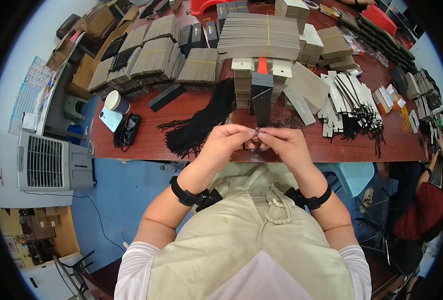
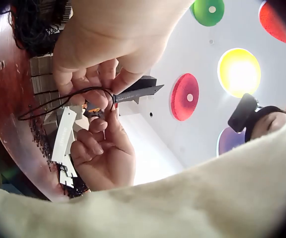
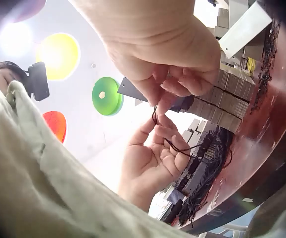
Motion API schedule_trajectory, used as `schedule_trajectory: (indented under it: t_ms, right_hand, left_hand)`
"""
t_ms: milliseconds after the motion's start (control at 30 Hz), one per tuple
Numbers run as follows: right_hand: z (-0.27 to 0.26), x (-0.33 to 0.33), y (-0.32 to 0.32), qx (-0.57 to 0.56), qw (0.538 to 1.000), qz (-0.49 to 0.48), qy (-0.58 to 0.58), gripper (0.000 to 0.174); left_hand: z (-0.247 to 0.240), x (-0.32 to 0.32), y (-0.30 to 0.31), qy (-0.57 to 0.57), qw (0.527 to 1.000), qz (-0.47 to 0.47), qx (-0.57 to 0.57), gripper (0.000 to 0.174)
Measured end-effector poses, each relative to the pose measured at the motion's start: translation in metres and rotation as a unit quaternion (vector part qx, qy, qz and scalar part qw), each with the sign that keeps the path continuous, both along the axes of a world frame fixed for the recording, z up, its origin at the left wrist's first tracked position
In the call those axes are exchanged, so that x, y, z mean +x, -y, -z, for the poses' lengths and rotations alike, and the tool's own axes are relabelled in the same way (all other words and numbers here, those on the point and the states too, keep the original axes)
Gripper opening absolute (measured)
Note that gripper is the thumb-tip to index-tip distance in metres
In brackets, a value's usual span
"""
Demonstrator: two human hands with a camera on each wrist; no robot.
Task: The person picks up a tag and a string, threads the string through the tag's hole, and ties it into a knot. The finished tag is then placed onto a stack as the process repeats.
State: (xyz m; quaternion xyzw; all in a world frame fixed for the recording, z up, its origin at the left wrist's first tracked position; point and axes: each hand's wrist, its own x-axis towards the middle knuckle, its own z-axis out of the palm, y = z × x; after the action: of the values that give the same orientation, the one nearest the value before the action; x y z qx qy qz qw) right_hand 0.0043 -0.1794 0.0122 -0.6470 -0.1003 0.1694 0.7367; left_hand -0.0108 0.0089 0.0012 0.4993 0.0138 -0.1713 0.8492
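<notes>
With the left hand (image 1: 225, 141) and right hand (image 1: 283, 143) both pinched on the black cord (image 2: 76, 91) above the table (image 1: 151, 137) edge, pull the loop slowly and evenly.

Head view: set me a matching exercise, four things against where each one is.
Things:
1 cord
2 cord bundle
3 phone
4 cooler

Places:
a on the floor beside the table
b next to the cup
c pinched between left hand and right hand
d on the table, ahead of the left hand

Pairs: 1c, 2d, 3b, 4a.
</notes>
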Motion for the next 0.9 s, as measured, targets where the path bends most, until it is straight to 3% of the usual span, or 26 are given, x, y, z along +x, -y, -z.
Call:
schedule_trajectory:
  t_ms: [133,233,433,533,633,733,767,800,867,900]
  right_hand:
    - [0.003,0.001,-0.002,0.026,0.999,-0.017,-0.020,0.018]
    - [0.002,0.002,0.001,0.060,0.994,-0.006,-0.090,0.016]
    - [0.007,0.002,-0.001,0.097,0.991,0.017,-0.093,0.013]
    - [0.010,0.004,0.001,0.081,0.992,0.019,-0.090,0.013]
    - [0.007,0.005,0.003,0.037,0.997,-0.004,-0.061,0.014]
    - [0.007,0.015,0.019,-0.104,0.993,0.048,0.017,0.016]
    - [0.019,0.027,0.029,-0.238,0.934,0.122,0.238,0.018]
    - [0.016,0.031,0.037,-0.341,0.890,0.174,0.247,0.019]
    - [0.020,0.038,0.055,-0.494,0.794,0.191,0.298,0.017]
    - [0.025,0.038,0.060,-0.500,0.797,0.178,0.287,0.016]
  left_hand:
    - [0.000,-0.001,0.004,0.026,0.999,0.028,0.026,0.014]
    - [-0.001,-0.002,0.000,-0.015,0.998,0.059,0.007,0.014]
    - [-0.004,-0.003,0.000,0.000,0.996,0.054,0.070,0.014]
    - [-0.017,-0.006,0.004,-0.019,0.995,0.047,0.080,0.013]
    - [-0.005,-0.004,0.009,0.046,0.989,0.016,0.136,0.011]
    - [-0.004,-0.004,0.006,0.038,0.992,0.028,0.121,0.011]
    - [-0.005,-0.004,0.004,0.031,0.991,0.030,0.125,0.011]
    - [-0.007,-0.004,0.003,0.023,0.991,0.032,0.127,0.011]
    - [-0.006,-0.005,0.001,0.023,0.990,0.038,0.132,0.011]
    - [-0.005,-0.005,0.001,0.029,0.990,0.043,0.135,0.011]
